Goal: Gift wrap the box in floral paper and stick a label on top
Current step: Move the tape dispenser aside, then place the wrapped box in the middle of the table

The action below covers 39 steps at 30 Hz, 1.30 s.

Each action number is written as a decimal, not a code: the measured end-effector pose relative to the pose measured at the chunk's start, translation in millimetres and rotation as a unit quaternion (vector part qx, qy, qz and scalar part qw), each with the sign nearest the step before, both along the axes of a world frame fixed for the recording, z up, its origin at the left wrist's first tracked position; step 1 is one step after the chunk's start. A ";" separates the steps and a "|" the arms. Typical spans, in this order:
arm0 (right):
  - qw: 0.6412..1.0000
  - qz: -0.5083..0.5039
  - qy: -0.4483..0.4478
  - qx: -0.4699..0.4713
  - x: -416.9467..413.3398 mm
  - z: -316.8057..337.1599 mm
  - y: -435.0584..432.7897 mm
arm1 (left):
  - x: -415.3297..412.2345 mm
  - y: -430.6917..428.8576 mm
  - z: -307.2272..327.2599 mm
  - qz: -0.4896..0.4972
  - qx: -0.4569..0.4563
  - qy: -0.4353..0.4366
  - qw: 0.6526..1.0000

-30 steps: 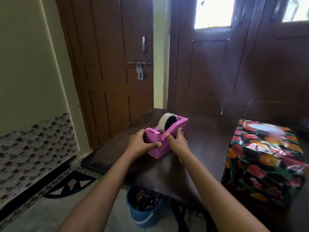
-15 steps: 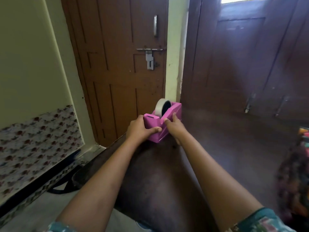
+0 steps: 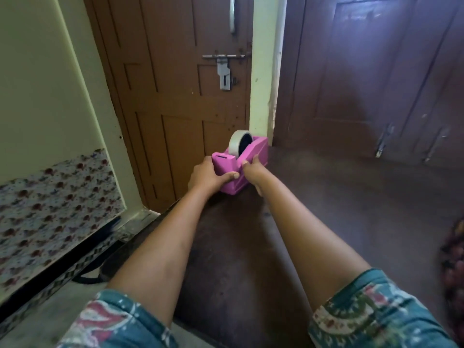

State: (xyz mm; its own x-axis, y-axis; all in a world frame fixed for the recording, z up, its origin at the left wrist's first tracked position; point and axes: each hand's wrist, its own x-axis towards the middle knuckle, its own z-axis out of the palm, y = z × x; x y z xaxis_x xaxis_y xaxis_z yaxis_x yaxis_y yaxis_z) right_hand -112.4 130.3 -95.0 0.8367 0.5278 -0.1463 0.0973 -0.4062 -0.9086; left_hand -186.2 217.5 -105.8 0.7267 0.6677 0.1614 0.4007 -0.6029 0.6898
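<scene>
**while both hands clasp the pink tape dispenser (image 3: pixel 247 159), the wrapped box (image 3: pixel 454 259) lies at the far right edge**

where the dark wooden table (image 3: pixel 339 209) reaches its far left corner, the dispenser sits between two outstretched bare forearms. it is a smooth, matte plastic wedge with a sloped near face and a slot in its flat front top. a roll of pale, glossy tape (image 3: pixel 236 141) stands upright in the cradle, its dark core showing. the left hand (image 3: pixel 204 178) grasps the near left end, its thumb laid flat across the sloped face and its fingers wrapped round the far side, out of sight. the right hand (image 3: pixel 252 172) grips the right wall, with fingers curled over the upper edge. whether the base rests fully on the wood cannot be told.

the box shows only as a blurred sliver of dark paper with reddish and orange blotches, on the table and well apart from the dispenser.

the tabletop is worn, with a dull sheen. behind it stands a brown panelled wooden door (image 3: pixel 180 101) with a grey metal slide bolt (image 3: pixel 223 69), then a cream pillar (image 3: pixel 262 84) with chipped paint. a band of small-flowered tiles (image 3: pixel 50 209) runs along the left wall. both short sleeves (image 3: pixel 371 312) are teal printed cloth.
</scene>
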 end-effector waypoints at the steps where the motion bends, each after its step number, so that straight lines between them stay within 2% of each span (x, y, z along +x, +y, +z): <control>1: 1.000 0.008 0.005 0.000 -6.5 -0.2 -5.0 | -1.7 -2.1 1.8 0.003 -0.012 0.004 1.000; 4: 0.999 0.021 0.029 0.038 -33.6 5.9 -29.1 | -13.7 -13.3 6.5 -0.001 -0.017 0.040 0.999; 6: 0.999 0.011 0.004 0.048 -49.1 16.7 -47.6 | -25.5 -26.4 8.2 -0.003 -0.019 0.038 0.999; 11: 0.991 -0.015 -0.111 0.069 -93.1 66.1 -113.5 | -52.2 -86.6 34.1 -0.020 0.021 -0.034 0.999; 17: 0.959 -0.055 -0.271 0.064 -139.0 124.0 -255.4 | -67.4 -197.2 79.8 -0.159 -0.036 -0.154 0.975; 21: 0.931 -0.122 -0.343 -0.013 -144.0 113.8 -355.3 | -77.6 -268.8 88.3 -0.225 -0.100 -0.147 0.958; 23: 0.940 -0.167 -0.297 -0.012 -139.3 98.2 -392.4 | -80.9 -297.4 87.4 -0.250 -0.144 -0.128 0.949; 26: 0.971 -0.186 -0.146 0.022 -127.5 61.9 -416.5 | -80.5 -315.7 81.8 -0.255 -0.200 -0.056 0.944; 30: 0.973 -0.167 0.008 0.162 -112.2 27.5 -413.0 | -73.8 -321.4 69.3 -0.245 -0.294 0.019 0.924; 33: 0.966 -0.159 0.028 0.200 -94.5 23.5 -406.3 | -63.2 -321.0 63.6 -0.249 -0.347 0.029 0.904; 39: 0.973 -0.144 0.030 0.175 -24.9 25.7 -395.6 | -6.7 -310.4 66.5 -0.248 -0.343 0.026 0.906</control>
State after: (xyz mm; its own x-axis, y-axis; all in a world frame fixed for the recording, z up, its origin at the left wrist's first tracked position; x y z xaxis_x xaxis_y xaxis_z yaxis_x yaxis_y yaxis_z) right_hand -137.3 -265.3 -69.4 0.9529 0.2987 -0.0532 -0.0327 -0.0732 -0.9968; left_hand -192.9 -92.9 -39.3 0.9596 0.1869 -0.2102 0.2399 -0.1542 0.9585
